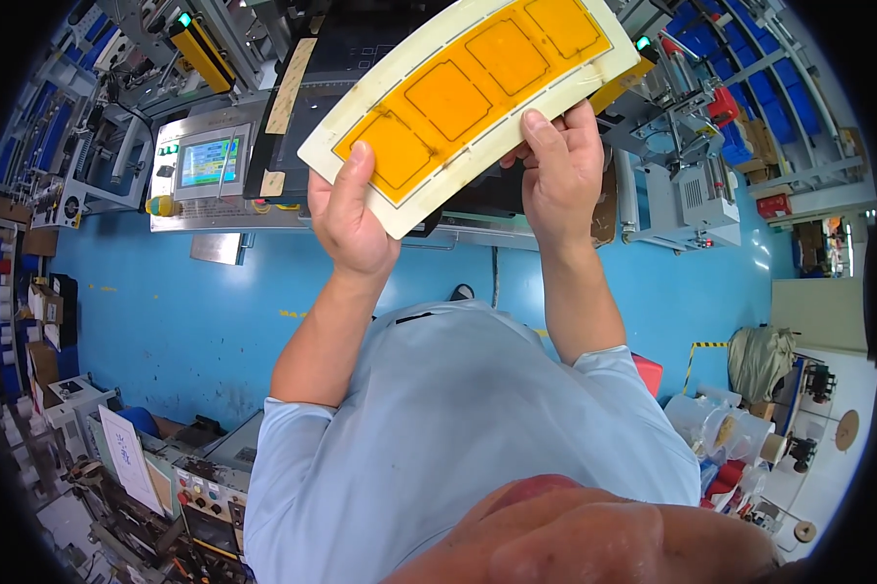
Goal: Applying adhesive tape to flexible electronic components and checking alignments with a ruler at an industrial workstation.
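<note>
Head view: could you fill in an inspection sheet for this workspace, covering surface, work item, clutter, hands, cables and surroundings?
Surface: dark machine bed, partly hidden behind the work item.
Job's things: one cream-bordered orange panel, held up, with four dark outlines and dark smudges, mostly toward its left end.
Clutter: mixed pile at lower right, including translucent plastic items; contents unclear.
Grippers: bare hands; left hand grips the panel's left end, right hand its lower right edge, both thumbs on the visible face.
Cables: thin line below the machine, probably a cable.
Surroundings: blue floor, lit touch screen, blue bins at upper right.
</note>
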`<state>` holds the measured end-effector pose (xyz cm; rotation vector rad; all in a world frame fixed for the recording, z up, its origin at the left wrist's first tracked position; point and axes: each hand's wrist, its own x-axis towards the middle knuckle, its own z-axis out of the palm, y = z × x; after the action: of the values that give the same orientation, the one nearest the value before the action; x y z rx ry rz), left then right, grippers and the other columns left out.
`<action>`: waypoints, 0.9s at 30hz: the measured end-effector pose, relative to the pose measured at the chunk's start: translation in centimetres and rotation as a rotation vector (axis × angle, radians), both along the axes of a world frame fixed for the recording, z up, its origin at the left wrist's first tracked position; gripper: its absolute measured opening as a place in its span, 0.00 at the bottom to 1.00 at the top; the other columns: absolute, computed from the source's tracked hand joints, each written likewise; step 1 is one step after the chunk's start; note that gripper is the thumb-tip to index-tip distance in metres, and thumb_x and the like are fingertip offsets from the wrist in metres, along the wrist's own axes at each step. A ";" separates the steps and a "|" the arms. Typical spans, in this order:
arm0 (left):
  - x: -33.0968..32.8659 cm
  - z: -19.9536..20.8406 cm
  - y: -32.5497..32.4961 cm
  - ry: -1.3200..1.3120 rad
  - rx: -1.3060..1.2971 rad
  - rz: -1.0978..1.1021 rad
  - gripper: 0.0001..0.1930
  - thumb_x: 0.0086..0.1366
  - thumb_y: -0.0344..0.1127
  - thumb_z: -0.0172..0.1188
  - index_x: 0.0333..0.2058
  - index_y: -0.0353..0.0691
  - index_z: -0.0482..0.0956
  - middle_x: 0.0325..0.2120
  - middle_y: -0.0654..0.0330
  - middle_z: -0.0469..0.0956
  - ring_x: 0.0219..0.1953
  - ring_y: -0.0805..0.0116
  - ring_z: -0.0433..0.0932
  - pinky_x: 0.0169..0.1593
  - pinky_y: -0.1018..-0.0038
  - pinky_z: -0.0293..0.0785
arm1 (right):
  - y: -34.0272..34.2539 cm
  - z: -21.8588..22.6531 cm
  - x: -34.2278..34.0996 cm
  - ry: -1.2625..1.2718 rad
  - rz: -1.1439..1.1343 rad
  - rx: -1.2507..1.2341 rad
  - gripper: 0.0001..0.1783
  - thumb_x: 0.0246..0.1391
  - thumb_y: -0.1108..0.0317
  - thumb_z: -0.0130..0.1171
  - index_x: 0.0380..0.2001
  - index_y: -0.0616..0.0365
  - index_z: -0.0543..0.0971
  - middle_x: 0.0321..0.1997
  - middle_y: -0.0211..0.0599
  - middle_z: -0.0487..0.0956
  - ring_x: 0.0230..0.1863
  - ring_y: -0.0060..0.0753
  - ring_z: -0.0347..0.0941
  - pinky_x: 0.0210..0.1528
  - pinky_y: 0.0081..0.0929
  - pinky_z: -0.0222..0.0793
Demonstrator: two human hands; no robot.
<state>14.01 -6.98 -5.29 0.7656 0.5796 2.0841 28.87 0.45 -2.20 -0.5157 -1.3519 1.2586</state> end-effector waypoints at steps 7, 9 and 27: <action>-0.7 -0.4 -0.3 0.026 0.032 0.028 0.20 0.69 0.32 0.45 0.57 0.30 0.64 0.50 0.49 0.74 0.51 0.60 0.76 0.55 0.67 0.73 | 0.3 -0.2 -0.5 0.073 0.033 -0.049 0.14 0.66 0.61 0.47 0.46 0.61 0.67 0.33 0.35 0.78 0.27 0.19 0.72 0.28 0.17 0.67; -0.8 -0.5 -0.5 0.025 -0.017 0.090 0.19 0.69 0.32 0.46 0.56 0.30 0.65 0.49 0.49 0.75 0.51 0.61 0.76 0.55 0.68 0.73 | 0.4 0.0 -0.8 0.093 0.000 -0.063 0.15 0.67 0.58 0.44 0.45 0.60 0.68 0.33 0.34 0.78 0.27 0.19 0.72 0.28 0.18 0.67; -4.6 -2.5 -3.7 -0.088 -0.139 0.066 0.22 0.72 0.36 0.41 0.60 0.31 0.59 0.55 0.48 0.69 0.56 0.58 0.72 0.58 0.64 0.69 | -4.6 -2.6 -7.6 -0.100 0.406 -0.265 0.43 0.48 0.74 0.67 0.61 0.62 0.51 0.54 0.49 0.72 0.52 0.36 0.74 0.52 0.33 0.74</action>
<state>9.37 -10.70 -7.84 0.5792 0.7010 2.1008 21.27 -4.11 -4.83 -0.5060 -1.4264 1.7806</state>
